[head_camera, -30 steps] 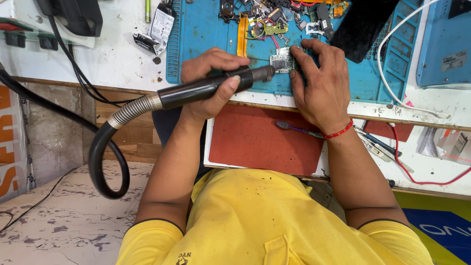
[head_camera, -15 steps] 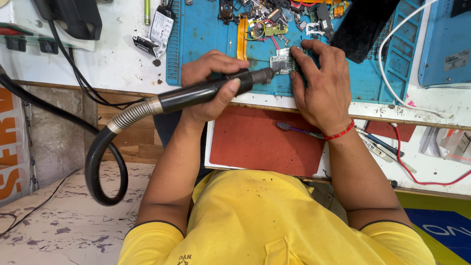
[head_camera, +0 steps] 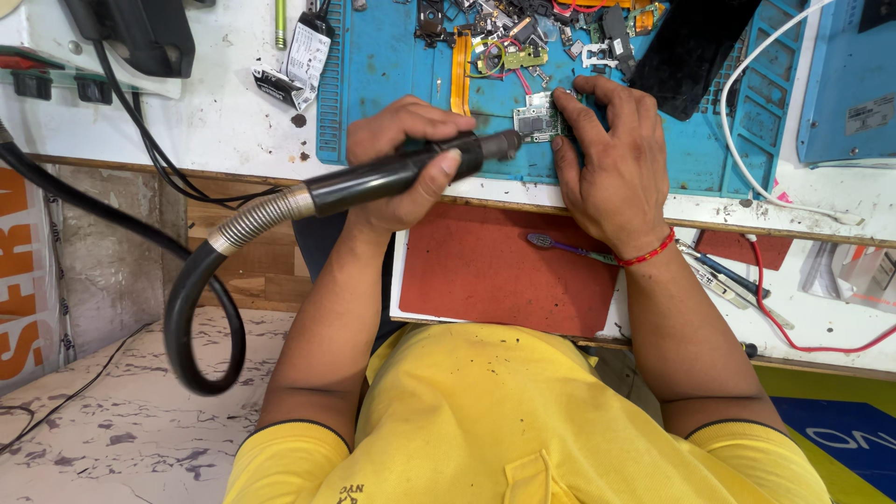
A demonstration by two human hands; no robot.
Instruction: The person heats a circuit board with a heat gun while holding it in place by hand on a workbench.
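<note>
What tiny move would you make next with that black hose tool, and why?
Probably ease the nozzle a touch further over the board. The left hand grips the wand, and its nozzle points at the near edge of the board. The right hand pins the board flat on the blue mat, so it looks steady enough.

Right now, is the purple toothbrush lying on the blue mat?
No, the toothbrush lies on the red pad, nearer the person than the blue mat.

circuit board (head_camera: 535, 119) hemmed in | loose phone parts (head_camera: 523, 33) crowd the mat right behind it | bare blue mat (head_camera: 392, 65) to its left | red pad (head_camera: 504, 271) below it's open except a purple toothbrush (head_camera: 569, 247)
</note>
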